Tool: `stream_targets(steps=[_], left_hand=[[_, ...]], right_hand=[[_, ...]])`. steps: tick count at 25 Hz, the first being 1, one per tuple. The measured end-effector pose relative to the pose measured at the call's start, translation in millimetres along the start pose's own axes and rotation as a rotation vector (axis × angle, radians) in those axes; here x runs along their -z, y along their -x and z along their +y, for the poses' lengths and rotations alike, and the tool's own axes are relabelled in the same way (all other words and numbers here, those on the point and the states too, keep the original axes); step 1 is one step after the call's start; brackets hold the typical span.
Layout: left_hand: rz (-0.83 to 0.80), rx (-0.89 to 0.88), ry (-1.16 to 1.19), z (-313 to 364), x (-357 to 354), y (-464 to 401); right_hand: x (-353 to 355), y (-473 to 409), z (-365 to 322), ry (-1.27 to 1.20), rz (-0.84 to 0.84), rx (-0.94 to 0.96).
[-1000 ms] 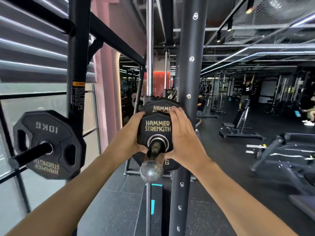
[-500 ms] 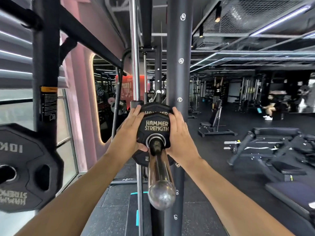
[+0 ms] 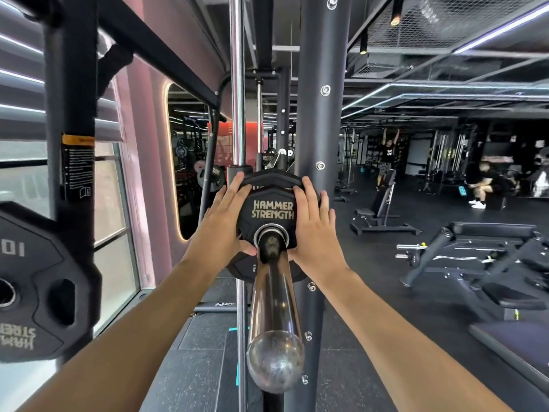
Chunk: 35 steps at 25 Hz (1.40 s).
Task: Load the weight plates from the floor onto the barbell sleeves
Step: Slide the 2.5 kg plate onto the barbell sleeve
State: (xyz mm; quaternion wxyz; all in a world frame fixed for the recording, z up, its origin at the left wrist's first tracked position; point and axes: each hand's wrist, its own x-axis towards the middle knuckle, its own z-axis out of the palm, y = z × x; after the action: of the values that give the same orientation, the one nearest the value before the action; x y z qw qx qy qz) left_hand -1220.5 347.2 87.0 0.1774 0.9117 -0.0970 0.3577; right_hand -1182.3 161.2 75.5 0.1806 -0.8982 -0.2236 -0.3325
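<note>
Head view | small plate (image 3: pixel 271 214) sits on the barbell sleeve (image 3: pixel 274 295), against a larger plate (image 3: pixel 274 178) behind | my left hand (image 3: pixel 221 223) and right hand (image 3: pixel 315 227) lie flat on its face, fingers straight and slightly spread, either side of the bore so it slides squarely | seating looks nearly complete.

small plate (image 3: pixel 271 209) on the sleeve (image 3: pixel 274 289) — larger plate (image 3: pixel 277 178) behind it, hands either side, bench (image 3: pixel 487 254) right
</note>
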Motion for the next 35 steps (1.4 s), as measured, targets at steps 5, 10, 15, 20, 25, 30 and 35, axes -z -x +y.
stream_targets(steps=[5, 10, 15, 20, 25, 30, 35], left_hand=[[0.01, 0.013, -0.023, -1, 0, 0], [-0.01, 0.086, 0.003, -5, -4, -2], [-0.025, 0.104, -0.033, 1, -2, 3], [-0.043, 0.146, -0.282, 21, 7, 10], [0.013, 0.086, -0.426, 59, 33, 13], [-0.237, -0.051, -0.365, 141, 52, 7], [-0.294, -0.188, -0.561, 233, 13, 18]], right_hand=[[0, 0, 1, 0.017, 0.01, 0.008], [1, -1, 2, 0.007, 0.013, 0.016], [1, 0, 0, 0.025, -0.012, -0.007], [18, 5, 1, 0.037, -0.103, 0.018], [54, 39, 29, -0.046, -0.031, 0.023], [93, 70, 82, -0.086, 0.024, 0.069], [132, 103, 171, -0.062, 0.077, 0.098]])
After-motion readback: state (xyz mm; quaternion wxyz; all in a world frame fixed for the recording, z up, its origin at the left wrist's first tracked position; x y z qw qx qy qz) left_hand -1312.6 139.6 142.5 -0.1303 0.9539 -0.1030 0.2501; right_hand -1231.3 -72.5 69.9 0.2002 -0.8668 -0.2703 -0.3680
